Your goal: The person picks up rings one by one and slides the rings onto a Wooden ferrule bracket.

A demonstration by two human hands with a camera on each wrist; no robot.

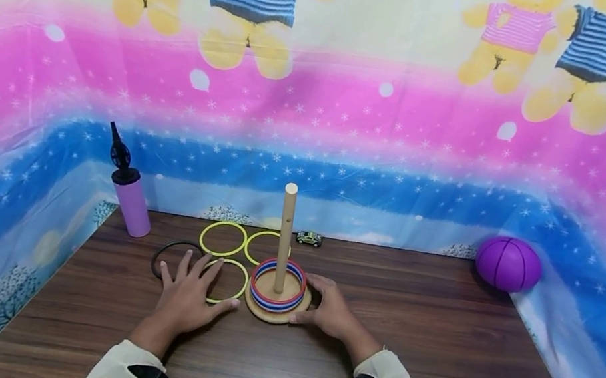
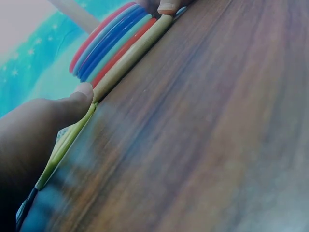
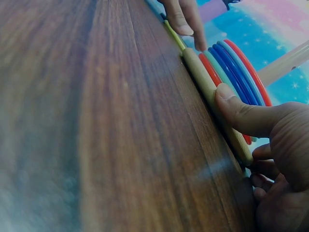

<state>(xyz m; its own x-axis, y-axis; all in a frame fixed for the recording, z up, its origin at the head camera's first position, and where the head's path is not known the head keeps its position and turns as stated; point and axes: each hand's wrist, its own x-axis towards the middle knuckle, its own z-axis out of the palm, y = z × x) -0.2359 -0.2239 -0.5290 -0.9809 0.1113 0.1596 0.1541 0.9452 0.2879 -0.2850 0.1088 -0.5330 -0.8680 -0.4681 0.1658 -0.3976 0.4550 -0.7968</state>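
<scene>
In the head view, a wooden ring-toss stand with an upright peg (image 1: pixel 285 233) rises from a round base (image 1: pixel 263 316). Several red, blue and green rings (image 2: pixel 113 43) are stacked around the peg, low on the base. My right hand (image 1: pixel 328 314) grips the base's right side, its thumb in front and fingers farther back. To the left, my left hand (image 1: pixel 187 302) is spread with its palm down. Its fingers overlap a black ring (image 1: pixel 155 259) and the near yellow ring (image 1: pixel 229 261). The left thumb (image 2: pixel 79 99) reaches the base's left edge.
Two more yellow rings lie behind, the left one (image 1: pixel 226 223) beside the right one (image 1: pixel 263 233). A toy car (image 1: pixel 309 238) sits by the back edge. A purple pump (image 1: pixel 133 203) stands back left, and a purple ball (image 1: pixel 509 264) rests back right. Printed cloth (image 1: pixel 351 123) surrounds the table.
</scene>
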